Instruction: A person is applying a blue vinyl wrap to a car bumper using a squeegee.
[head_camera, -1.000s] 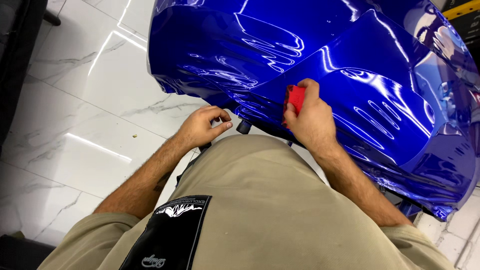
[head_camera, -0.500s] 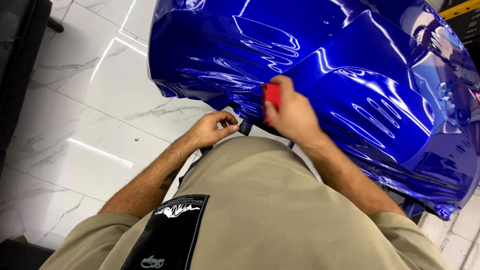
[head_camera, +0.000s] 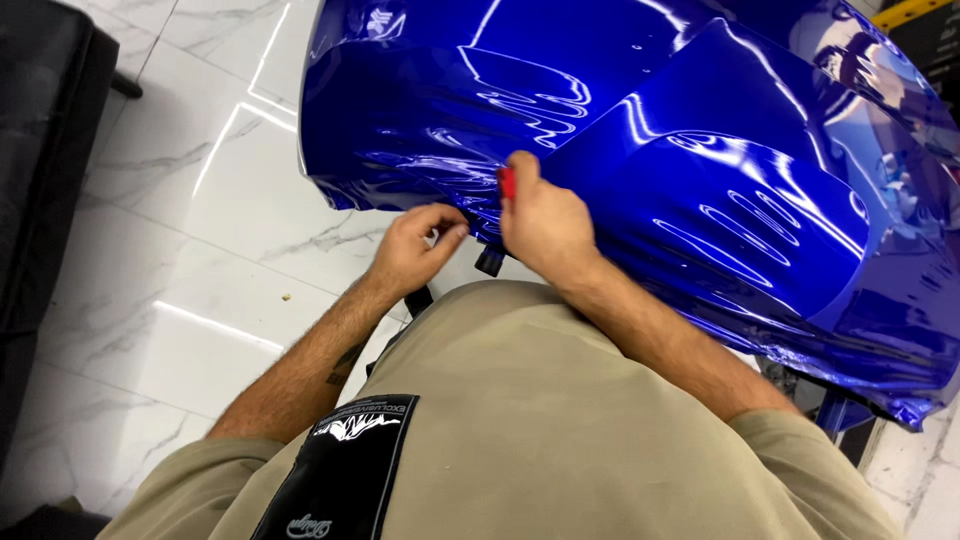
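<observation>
A large glossy blue car body panel (head_camera: 680, 150) fills the upper right of the head view. My right hand (head_camera: 545, 220) is closed around a small red tool (head_camera: 507, 181) and presses it against the panel's lower edge. My left hand (head_camera: 415, 250) sits just to the left, with its fingertips pinching the blue edge under the panel. A small black cylindrical part (head_camera: 489, 261) shows below and between the two hands. My beige shirt covers the lower frame.
White marble floor tiles (head_camera: 200, 250) spread out to the left. A dark piece of furniture (head_camera: 45, 150) stands along the left edge. A blue stand leg (head_camera: 835, 410) shows under the panel at the right. A yellow and black object (head_camera: 925, 25) sits at the top right.
My right hand has slid the red tool leftward along the panel's lower edge. My left hand stayed at the edge, and the two hands are now closer together.
</observation>
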